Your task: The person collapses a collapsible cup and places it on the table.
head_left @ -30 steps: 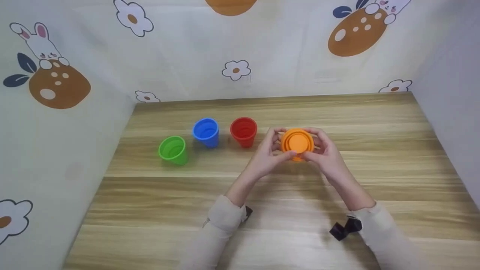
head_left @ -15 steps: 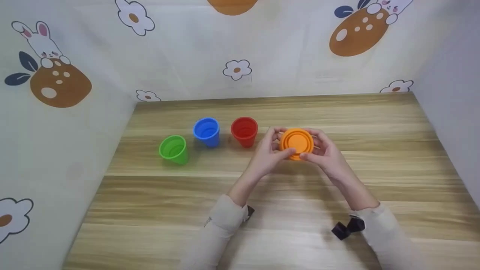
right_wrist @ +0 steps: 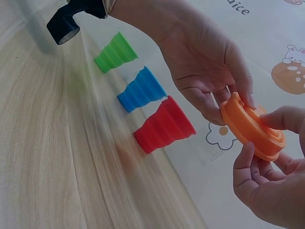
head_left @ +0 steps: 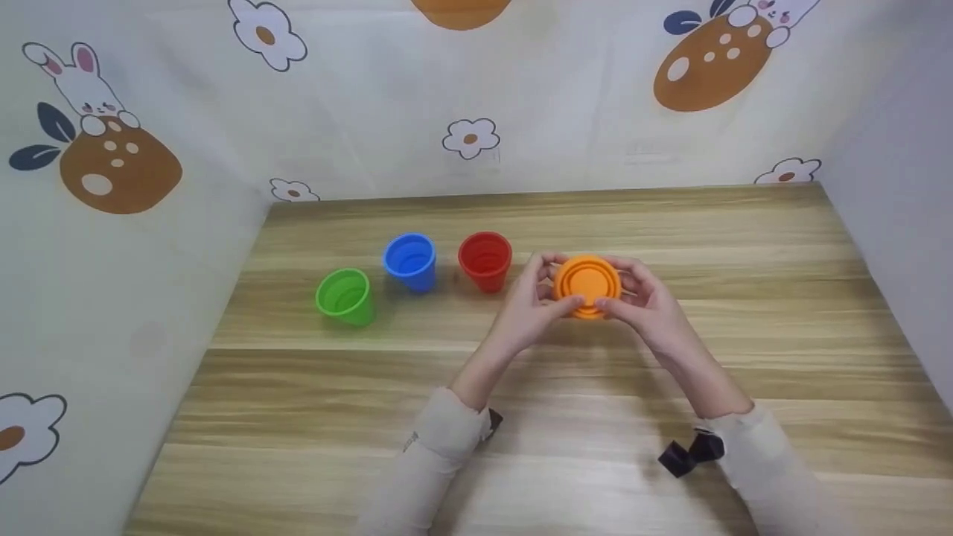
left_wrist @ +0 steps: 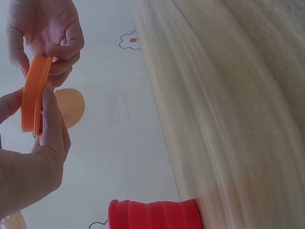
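Note:
An orange collapsible cup (head_left: 588, 281), folded down to a flat ringed disc, is held above the table between both hands. My left hand (head_left: 530, 304) grips its left side, thumb on the near face and fingers behind. On the opposite side my right hand (head_left: 655, 307) pinches it the same way, the two thumbs close together at the lower rim. Edge-on in the left wrist view, the orange cup (left_wrist: 34, 95) looks thin. Left of the hands stand a red cup (head_left: 485, 262), a blue cup (head_left: 410, 262) and a green cup (head_left: 345, 297), all extended and upright.
The wood-grain table (head_left: 335, 417) meets a patterned cloth wall (head_left: 357, 97) at the back and a plain wall (head_left: 893, 186) on the right. A black wrist-worn device (head_left: 692, 452) hangs beneath the right sleeve. The red cup is closest to the left hand.
The orange cup now looks flatter and faces the head camera more squarely. It has shifted very slightly left, with the thumbs moving a little on its lower rim. The other cups stay put.

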Tool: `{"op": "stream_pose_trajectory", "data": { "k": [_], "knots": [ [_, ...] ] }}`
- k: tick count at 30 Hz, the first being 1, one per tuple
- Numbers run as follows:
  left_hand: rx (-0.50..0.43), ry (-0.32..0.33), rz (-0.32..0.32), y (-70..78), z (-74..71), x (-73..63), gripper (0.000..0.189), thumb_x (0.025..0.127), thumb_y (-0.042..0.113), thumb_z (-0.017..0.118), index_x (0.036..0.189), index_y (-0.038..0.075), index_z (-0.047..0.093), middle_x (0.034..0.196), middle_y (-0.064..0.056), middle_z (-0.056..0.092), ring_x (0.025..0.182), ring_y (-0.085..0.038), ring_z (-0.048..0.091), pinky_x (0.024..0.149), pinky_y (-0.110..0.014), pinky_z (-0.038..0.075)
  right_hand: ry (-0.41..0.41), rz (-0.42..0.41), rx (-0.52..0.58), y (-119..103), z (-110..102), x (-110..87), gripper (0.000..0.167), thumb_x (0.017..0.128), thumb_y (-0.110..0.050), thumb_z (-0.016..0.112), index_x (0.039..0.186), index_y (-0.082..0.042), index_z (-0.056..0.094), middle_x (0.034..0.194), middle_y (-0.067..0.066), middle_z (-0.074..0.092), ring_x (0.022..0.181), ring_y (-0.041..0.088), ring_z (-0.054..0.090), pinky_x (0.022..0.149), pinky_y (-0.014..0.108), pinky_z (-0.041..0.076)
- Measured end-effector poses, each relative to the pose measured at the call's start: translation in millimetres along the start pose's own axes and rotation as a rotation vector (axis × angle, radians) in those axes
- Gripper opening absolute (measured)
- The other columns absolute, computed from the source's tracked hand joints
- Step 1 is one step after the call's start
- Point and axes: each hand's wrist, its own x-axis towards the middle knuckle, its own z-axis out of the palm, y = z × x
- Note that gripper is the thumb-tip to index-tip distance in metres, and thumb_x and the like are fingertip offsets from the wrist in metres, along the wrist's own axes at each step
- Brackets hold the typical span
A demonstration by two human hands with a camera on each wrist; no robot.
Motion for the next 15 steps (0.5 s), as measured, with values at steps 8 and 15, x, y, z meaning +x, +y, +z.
{"op": "stream_pose_trajectory", "data": {
  "k": [8,15],
  "knots": [
    [0.123,0.04,0.038,0.3,1.2,-1.8,0.051,0.087,0.009,0.076,0.129,0.014,0.048,0.111,-0.006,0.061,0.089,-0.016,0.067,0.083,-0.025,0.06,0.045,-0.003,-0.066,-1.4,3.1,0.4,0.052,0.091,0.0,0.065,0.14,-0.002,0.046,0.112,-0.003,0.062,0.094,0.012,0.065,0.078,0.024,0.061],
    [0.182,0.076,0.063,-0.1,1.6,-2.0,0.048,0.085,0.012,0.079,0.126,0.011,0.054,0.11,-0.008,0.062,0.091,-0.018,0.067,0.083,-0.025,0.06,0.071,0.002,-0.115,-0.9,2.9,0.4,0.053,0.091,-0.002,0.068,0.14,-0.003,0.048,0.109,-0.004,0.063,0.093,0.01,0.067,0.078,0.025,0.061]
  ]
}}
